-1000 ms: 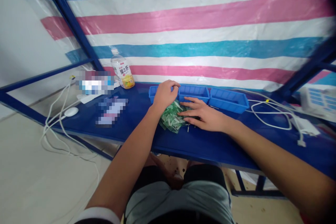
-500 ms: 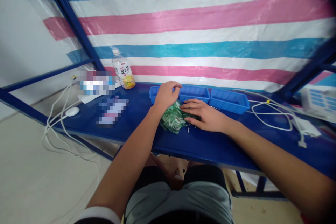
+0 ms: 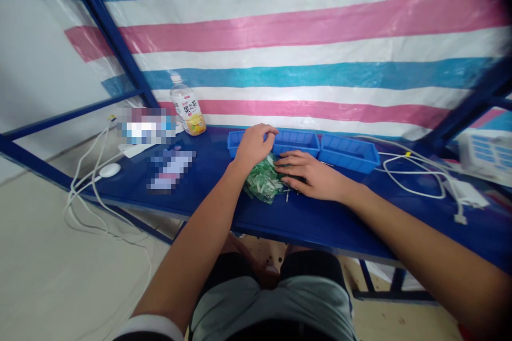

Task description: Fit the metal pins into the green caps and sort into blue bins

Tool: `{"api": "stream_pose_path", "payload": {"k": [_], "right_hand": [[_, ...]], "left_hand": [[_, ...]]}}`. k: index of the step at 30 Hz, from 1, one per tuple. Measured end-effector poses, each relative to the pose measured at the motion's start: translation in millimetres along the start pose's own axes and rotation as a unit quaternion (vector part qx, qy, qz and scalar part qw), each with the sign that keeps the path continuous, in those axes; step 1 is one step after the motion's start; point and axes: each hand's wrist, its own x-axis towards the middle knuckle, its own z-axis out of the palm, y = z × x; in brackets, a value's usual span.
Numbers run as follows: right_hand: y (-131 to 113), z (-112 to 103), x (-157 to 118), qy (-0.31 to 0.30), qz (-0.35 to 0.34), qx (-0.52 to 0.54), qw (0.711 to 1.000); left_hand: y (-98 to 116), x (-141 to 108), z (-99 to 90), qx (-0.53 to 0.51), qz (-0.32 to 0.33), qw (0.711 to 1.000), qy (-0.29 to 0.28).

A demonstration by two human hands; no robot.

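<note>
My left hand arches over the front of the blue bins, its loosely bent fingers pointing right with the thumb held apart. Most of those fingers are hidden behind the hand, and I see nothing held. Below it lies a pile of crumpled green plastic pieces with pale strips among them. At the pile's right side rests my right hand, palm down with fingers spread, touching the green pieces. A small metal pin-like piece lies just below its fingers. Behind the hands are a blue bin and another blue bin.
A drink bottle stands at the back left of the blue table. Blurred-out items lie nearby. White cables with an adapter spread on the right. More cables hang off the left edge by a white oval device.
My right hand's fingers have shifted very slightly on the green pile. My left hand and the bins look nearly the same.
</note>
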Motion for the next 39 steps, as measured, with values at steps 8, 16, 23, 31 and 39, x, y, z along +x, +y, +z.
{"api": "stream_pose_path", "payload": {"k": [8, 16, 23, 31, 39], "right_hand": [[-0.1, 3.6, -1.7, -0.012, 0.013, -0.014, 1.000], [-1.8, 3.2, 0.6, 0.006, 0.018, -0.023, 1.000], [-2.7, -5.6, 2.6, 0.155, 0.166, 0.088, 0.970], [13.1, -10.7, -0.4, 0.304, 0.325, 0.320, 0.837], [10.6, -12.9, 5.5, 0.363, 0.273, 0.355, 0.818]], "left_hand": [[-0.6, 0.0, 0.7, -0.003, 0.000, 1.000, -0.004], [-2.3, -0.5, 0.8, 0.000, 0.006, 1.000, -0.009], [7.5, -1.2, -2.9, -0.080, 0.002, 0.997, -0.015], [14.8, -3.2, 2.4, -0.187, -0.001, 0.982, -0.042], [8.6, -1.2, 9.9, -0.323, -0.101, 0.935, -0.109]]}}
